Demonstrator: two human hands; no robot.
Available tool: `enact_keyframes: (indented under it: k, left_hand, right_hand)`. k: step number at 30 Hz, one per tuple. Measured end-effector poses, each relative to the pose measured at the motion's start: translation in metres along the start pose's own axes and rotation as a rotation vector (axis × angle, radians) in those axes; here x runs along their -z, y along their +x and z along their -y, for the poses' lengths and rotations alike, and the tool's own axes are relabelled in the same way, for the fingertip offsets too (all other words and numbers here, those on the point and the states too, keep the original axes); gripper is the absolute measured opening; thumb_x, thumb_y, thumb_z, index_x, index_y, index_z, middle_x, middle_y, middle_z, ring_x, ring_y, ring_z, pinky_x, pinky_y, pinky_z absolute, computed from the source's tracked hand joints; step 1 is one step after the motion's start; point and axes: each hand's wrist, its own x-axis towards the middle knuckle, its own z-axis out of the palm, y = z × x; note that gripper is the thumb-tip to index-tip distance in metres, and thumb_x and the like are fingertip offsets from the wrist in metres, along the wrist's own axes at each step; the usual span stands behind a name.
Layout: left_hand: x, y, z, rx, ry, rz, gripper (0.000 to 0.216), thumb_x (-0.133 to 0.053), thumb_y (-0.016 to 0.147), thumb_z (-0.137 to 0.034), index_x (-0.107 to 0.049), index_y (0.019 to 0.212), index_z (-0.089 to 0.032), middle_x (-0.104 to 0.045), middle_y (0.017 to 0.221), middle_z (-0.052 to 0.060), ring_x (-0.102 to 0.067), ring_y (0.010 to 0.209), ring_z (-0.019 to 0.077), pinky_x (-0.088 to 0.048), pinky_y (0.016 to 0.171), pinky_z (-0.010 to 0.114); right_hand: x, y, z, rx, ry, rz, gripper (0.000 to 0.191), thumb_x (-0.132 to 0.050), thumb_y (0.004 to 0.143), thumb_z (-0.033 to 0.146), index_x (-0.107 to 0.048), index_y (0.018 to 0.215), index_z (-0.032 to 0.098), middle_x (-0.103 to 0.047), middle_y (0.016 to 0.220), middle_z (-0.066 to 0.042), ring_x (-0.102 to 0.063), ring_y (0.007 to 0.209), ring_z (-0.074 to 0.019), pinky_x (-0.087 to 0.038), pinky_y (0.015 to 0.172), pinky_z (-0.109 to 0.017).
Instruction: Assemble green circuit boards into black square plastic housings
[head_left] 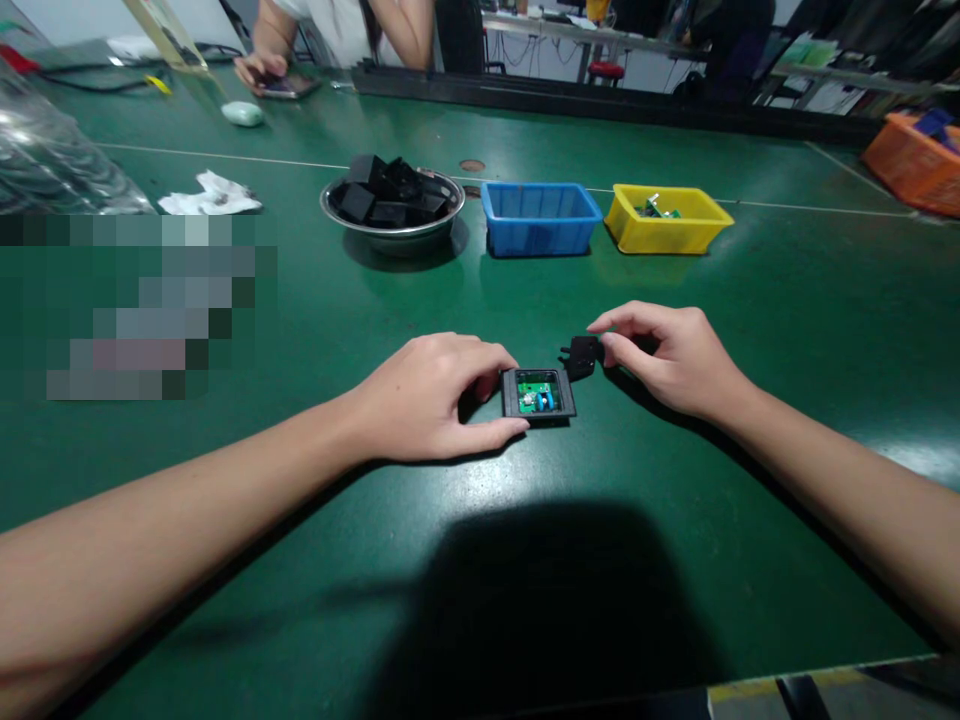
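A small black square housing (538,393) lies on the green table (525,560), open side up, with a green circuit board (537,391) inside it. My left hand (431,395) grips the housing's left side between thumb and fingers. My right hand (664,355) pinches a small black plastic part (583,355) just above and to the right of the housing. The part hovers at the housing's top right corner; whether they touch I cannot tell.
Behind stand a metal bowl (392,222) of black housings, a blue bin (538,218), and a yellow bin (666,220) with small parts. An orange crate (911,165) sits far right. A crumpled tissue (211,194) lies at left. Another person's hand (259,68) holds a phone at the far edge.
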Motion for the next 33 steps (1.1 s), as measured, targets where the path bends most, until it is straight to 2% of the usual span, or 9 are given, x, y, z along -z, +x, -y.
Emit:
enact_keyframes:
  k: [4, 8, 12, 14, 19, 23, 27, 33]
  left_hand:
    - [-0.0007, -0.0004, 0.0002, 0.005, -0.010, 0.001, 0.037, -0.066, 0.086, -0.052, -0.070, 0.095, -0.016, -0.065, 0.070, 0.000, -0.059, 0.064, 0.0149, -0.040, 0.063, 0.027]
    - [-0.0008, -0.0003, 0.0007, -0.002, -0.014, -0.006, 0.036, -0.067, 0.086, -0.051, -0.070, 0.095, -0.016, -0.065, 0.070, 0.000, -0.059, 0.064, 0.0149, -0.040, 0.063, 0.026]
    - [-0.0008, -0.0002, 0.0012, 0.001, -0.012, -0.004, 0.036, -0.067, 0.086, -0.051, -0.070, 0.096, -0.016, -0.065, 0.070, 0.000, -0.059, 0.064, 0.0150, -0.039, 0.063, 0.026]
    - [-0.0010, -0.0003, 0.0013, 0.007, -0.010, -0.004, 0.037, -0.067, 0.086, -0.052, -0.070, 0.096, -0.016, -0.066, 0.070, 0.000, -0.059, 0.064, 0.0152, -0.040, 0.063, 0.027]
    - [-0.0017, -0.0005, 0.0020, 0.015, -0.015, 0.001, 0.037, -0.067, 0.085, -0.052, -0.070, 0.095, -0.017, -0.066, 0.070, 0.000, -0.060, 0.065, 0.0150, -0.040, 0.063, 0.026]
    - [-0.0007, 0.0000, 0.0010, 0.005, -0.014, -0.001, 0.036, -0.067, 0.085, -0.051, -0.070, 0.096, -0.017, -0.066, 0.070, 0.000, -0.060, 0.064, 0.0147, -0.040, 0.063, 0.026]
    - [0.0017, 0.0009, -0.0021, 0.036, -0.003, 0.032, 0.035, -0.067, 0.085, -0.050, -0.070, 0.096, -0.016, -0.066, 0.072, 0.000, -0.060, 0.065, 0.0149, -0.041, 0.064, 0.026]
    - [-0.0003, -0.0001, 0.0003, 0.015, -0.008, 0.011, 0.036, -0.067, 0.085, -0.050, -0.070, 0.096, -0.017, -0.065, 0.070, 0.000, -0.059, 0.064, 0.0151, -0.040, 0.063, 0.026]
  right_hand:
    - [0.0003, -0.0007, 0.0002, -0.016, 0.018, -0.006, 0.017, -0.061, 0.092, 0.025, -0.074, 0.097, 0.016, -0.072, 0.068, -0.002, -0.064, 0.057, -0.0153, -0.046, 0.059, -0.028]
    - [0.0012, -0.0016, 0.0002, 0.020, 0.013, -0.024, 0.020, -0.064, 0.092, 0.030, -0.072, 0.104, 0.016, -0.069, 0.071, -0.001, -0.060, 0.058, -0.0147, -0.045, 0.060, -0.028]
    - [0.0014, -0.0006, 0.0018, 0.139, -0.065, 0.017, 0.038, -0.075, 0.085, 0.036, -0.070, 0.116, 0.016, -0.069, 0.086, -0.004, -0.063, 0.075, -0.0191, -0.050, 0.070, -0.031]
    - [0.0011, 0.0000, 0.0035, 0.208, -0.138, 0.064, 0.040, -0.077, 0.083, 0.036, -0.071, 0.116, 0.015, -0.069, 0.091, -0.007, -0.064, 0.083, -0.0215, -0.051, 0.075, -0.033]
    - [0.0010, -0.0004, 0.0065, 0.254, -0.215, 0.096, 0.030, -0.071, 0.087, 0.029, -0.072, 0.114, 0.015, -0.071, 0.095, -0.009, -0.066, 0.088, -0.0224, -0.052, 0.079, -0.034]
    - [0.0017, -0.0010, 0.0042, 0.231, -0.196, 0.069, 0.035, -0.067, 0.085, 0.024, -0.072, 0.118, 0.015, -0.073, 0.096, -0.008, -0.067, 0.086, -0.0220, -0.053, 0.080, -0.034]
    - [0.0019, -0.0015, 0.0022, 0.250, -0.181, 0.074, 0.046, -0.058, 0.082, 0.014, -0.069, 0.126, 0.015, -0.075, 0.103, -0.010, -0.068, 0.093, -0.0237, -0.054, 0.086, -0.038]
    - [0.0013, -0.0054, 0.0097, 0.300, -0.174, 0.134, 0.044, -0.061, 0.093, 0.025, -0.064, 0.136, 0.016, -0.071, 0.114, -0.013, -0.067, 0.102, -0.0264, -0.055, 0.091, -0.042]
